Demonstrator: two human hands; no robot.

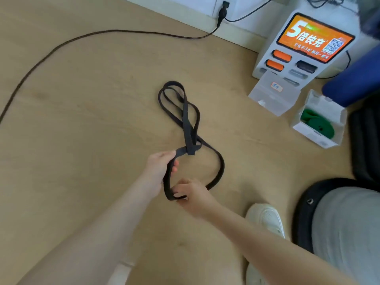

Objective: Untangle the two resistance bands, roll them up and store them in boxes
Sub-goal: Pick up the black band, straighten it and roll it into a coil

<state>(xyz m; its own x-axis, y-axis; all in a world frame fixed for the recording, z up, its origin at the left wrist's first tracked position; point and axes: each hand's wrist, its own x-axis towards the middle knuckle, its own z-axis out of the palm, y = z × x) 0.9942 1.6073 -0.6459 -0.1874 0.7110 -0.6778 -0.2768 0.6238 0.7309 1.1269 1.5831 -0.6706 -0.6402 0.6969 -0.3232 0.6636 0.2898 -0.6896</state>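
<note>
A black resistance band (186, 112) lies looped and knotted on the wooden floor (82, 120). My left hand (159, 167) pinches the band just beside the knot. My right hand (191, 195) grips the near bend of the same band, close to the floor. A green resistance band (314, 124) sits rolled inside an open clear plastic box (318, 138) at the right. A second clear box (273, 93) with a small label stands closed a little farther back.
A white charging station (304, 48) with an orange screen stands against the wall. A black cable (61, 44) runs across the floor to a wall socket. A white shoe (267, 219), a grey trouser leg and a blue object (353, 83) fill the right side.
</note>
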